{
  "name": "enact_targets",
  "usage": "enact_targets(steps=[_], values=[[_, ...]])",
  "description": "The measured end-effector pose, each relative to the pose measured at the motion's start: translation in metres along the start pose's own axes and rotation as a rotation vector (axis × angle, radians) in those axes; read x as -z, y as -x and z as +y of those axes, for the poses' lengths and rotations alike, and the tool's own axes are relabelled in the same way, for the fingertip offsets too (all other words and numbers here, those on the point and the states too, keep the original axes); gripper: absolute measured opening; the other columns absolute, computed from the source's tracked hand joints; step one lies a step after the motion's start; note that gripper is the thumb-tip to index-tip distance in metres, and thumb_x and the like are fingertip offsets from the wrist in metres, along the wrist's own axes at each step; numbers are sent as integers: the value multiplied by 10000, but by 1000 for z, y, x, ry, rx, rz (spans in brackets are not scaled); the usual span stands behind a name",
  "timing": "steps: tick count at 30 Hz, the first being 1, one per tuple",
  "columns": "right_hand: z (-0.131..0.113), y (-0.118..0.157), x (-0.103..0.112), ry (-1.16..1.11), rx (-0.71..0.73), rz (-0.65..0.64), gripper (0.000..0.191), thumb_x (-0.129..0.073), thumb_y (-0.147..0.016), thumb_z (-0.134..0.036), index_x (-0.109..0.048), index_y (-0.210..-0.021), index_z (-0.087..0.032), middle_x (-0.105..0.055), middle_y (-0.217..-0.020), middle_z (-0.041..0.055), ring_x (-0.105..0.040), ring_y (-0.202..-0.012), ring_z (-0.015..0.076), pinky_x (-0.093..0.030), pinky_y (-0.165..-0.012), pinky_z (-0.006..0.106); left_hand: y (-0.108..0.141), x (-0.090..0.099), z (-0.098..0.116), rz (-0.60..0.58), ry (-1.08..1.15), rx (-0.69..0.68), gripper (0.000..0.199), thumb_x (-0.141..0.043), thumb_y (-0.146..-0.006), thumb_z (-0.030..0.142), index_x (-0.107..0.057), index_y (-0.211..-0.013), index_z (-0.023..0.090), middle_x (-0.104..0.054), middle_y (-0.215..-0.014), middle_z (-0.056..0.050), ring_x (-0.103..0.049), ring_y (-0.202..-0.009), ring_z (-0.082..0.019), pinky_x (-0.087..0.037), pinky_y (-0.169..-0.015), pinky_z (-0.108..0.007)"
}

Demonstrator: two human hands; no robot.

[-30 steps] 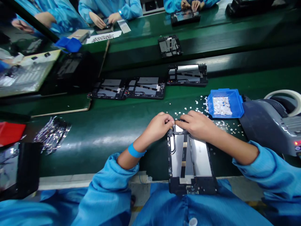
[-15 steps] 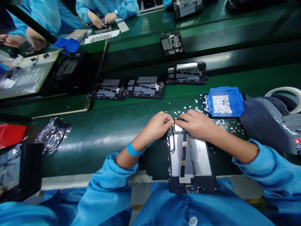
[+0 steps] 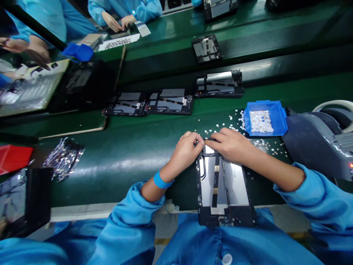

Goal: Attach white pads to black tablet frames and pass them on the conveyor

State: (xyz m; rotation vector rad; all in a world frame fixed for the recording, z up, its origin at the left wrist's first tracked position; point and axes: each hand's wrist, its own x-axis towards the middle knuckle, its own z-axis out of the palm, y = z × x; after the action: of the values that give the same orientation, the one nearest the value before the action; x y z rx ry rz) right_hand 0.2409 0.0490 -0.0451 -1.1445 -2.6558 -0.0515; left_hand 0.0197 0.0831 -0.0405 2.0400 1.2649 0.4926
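Head view: fine fingertip work, apparently, at far end of opened device (image 3: 237, 184) overhanging near edge of green surface (image 3: 118, 165); left hand (image 3: 187, 149) pinched, right hand (image 3: 234, 145) fingers bent over it, any grasped part hidden; next move likely needs steady fingers.

My left hand (image 3: 189, 145) and right hand (image 3: 233, 145) hide the twelve o'clock end of my open device (image 3: 237, 184); whatever I pinch there is too small to tell. At three o'clock, the view's edge cuts my grey machine (image 3: 317, 143) and tape roll (image 3: 335, 104); at nine, the red bin (image 3: 13, 158). A co-worker's hands (image 3: 40, 51) blur at ten.
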Motion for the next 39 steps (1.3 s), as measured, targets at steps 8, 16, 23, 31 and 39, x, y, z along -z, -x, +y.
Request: enact_targets(steps=[8,16,23,31,39], values=[[2,-1,-1,-24,14,-7,333,-508,-1005,-98,-722,-1250,-171,-683,-974,99,-459,-844,226,-321,-713,356,-20,1,-15,-157,447,285,214,-698,-768,139,-558,-917,201,-484,-759,50,-468,-671,-119,-349,-614,-259],[3,1,-7,-18,16,28,305,-507,-1024,-129,-746,-1207,-178,-701,-972,94,-479,-831,229,-342,-709,364,-24,2,-16,-180,365,245,142,-653,-783,144,-574,-881,209,-519,-732,35,-492,-655,-135,-355,-592,-271],[6,5,-7,-60,-47,117,325,-449,-1058,-175,-764,-1138,-186,-752,-1083,98,-599,-892,239,-442,-783,386,-6,0,-11,-33,57,75,328,-698,-811,204,-619,-1129,187,-614,-1129,-80,-582,-1116,-250,-490,-979,-401],[-42,100,37,-346,-670,-49,353,-523,-1026,-434,-731,-1143,-174,-778,-999,117,-718,-844,290,-525,-719,404,108,-13,-17,-48,202,156,604,-560,-979,381,-446,-1551,224,-580,-1310,-133,-598,-1178,-276,-519,-1050,-464],[-41,2,68,-668,-506,-123,270,-577,-977,-374,-737,-1146,-238,-772,-968,47,-696,-812,215,-524,-732,336,136,20,-32,339,545,327,732,-636,-943,448,-402,-1610,259,-515,-1600,-82,-478,-1475,-315,-435,-1219,-441]])
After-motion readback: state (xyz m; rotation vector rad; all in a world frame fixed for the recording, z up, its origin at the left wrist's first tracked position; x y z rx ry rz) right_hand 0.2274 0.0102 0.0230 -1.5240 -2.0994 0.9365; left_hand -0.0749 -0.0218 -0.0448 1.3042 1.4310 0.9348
